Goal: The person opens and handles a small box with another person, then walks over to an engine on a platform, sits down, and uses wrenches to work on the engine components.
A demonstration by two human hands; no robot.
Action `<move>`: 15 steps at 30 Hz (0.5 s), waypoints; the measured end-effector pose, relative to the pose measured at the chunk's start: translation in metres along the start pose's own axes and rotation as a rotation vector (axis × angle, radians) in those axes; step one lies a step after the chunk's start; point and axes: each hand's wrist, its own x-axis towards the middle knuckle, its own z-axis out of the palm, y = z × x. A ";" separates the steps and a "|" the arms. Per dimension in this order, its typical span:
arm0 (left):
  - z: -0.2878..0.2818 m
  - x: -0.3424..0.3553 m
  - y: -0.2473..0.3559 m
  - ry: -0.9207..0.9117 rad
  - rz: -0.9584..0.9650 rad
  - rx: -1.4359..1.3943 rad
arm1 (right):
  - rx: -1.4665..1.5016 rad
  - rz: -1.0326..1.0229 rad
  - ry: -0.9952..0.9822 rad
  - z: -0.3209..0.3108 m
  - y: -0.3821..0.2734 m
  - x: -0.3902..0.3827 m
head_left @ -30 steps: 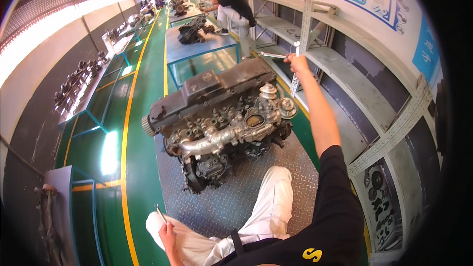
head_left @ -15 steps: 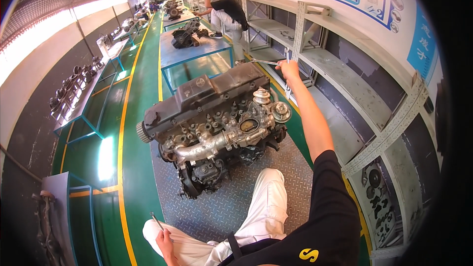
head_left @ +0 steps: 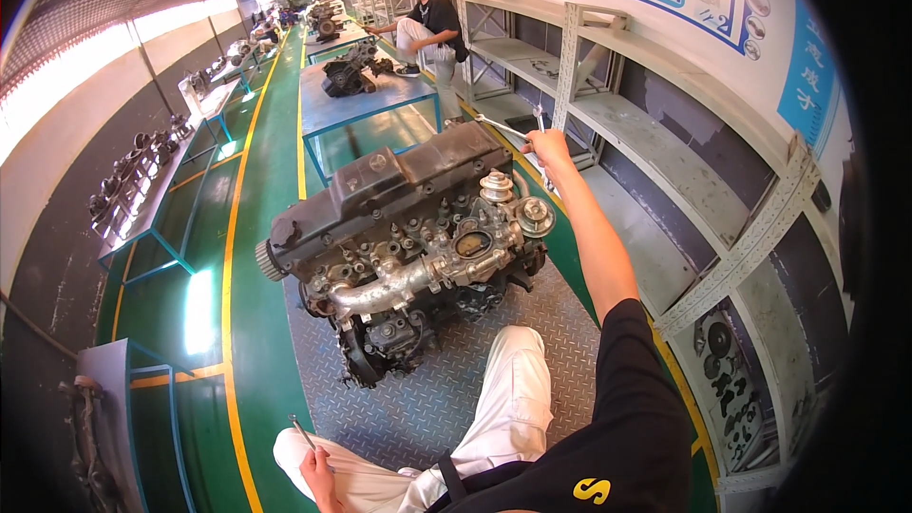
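Note:
A car engine (head_left: pixel 408 256) with a dark cover and a silvery intake pipe sits in front of me on a diamond-plate bench top (head_left: pixel 560 332). My right hand (head_left: pixel 545 145) is stretched out past its far right end, closed around metal wrenches. One wrench (head_left: pixel 500 126) points left over the engine's far corner, while another (head_left: pixel 540 118) stands nearly upright from the fist. Low at the left, my left hand (head_left: pixel 318 471) rests by my knee. Its fingers are wrapped round a slim metal tool (head_left: pixel 302 432), whose kind is too small to make out.
A blue table (head_left: pixel 370 114) carrying another engine part (head_left: pixel 350 72) stands beyond the engine. Behind it a person (head_left: pixel 432 28) leans with one leg raised. Grey metal shelves (head_left: pixel 655 142) run along the right. Benches with engine parts (head_left: pixel 142 166) line the left, past the green floor (head_left: pixel 261 351).
My right hand has shifted slightly, and the wrenches have tilted in it. The person beyond has lowered a raised arm and turned this way. My left hand looks unchanged.

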 end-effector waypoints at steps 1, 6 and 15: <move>0.000 0.001 -0.001 -0.004 0.000 0.001 | -0.001 0.002 0.003 -0.001 0.000 -0.001; 0.000 0.002 -0.009 0.013 0.050 0.072 | -0.029 -0.064 0.051 0.002 0.002 -0.012; 0.004 -0.001 0.006 0.017 0.028 0.075 | -0.081 -0.163 0.008 -0.007 -0.018 -0.012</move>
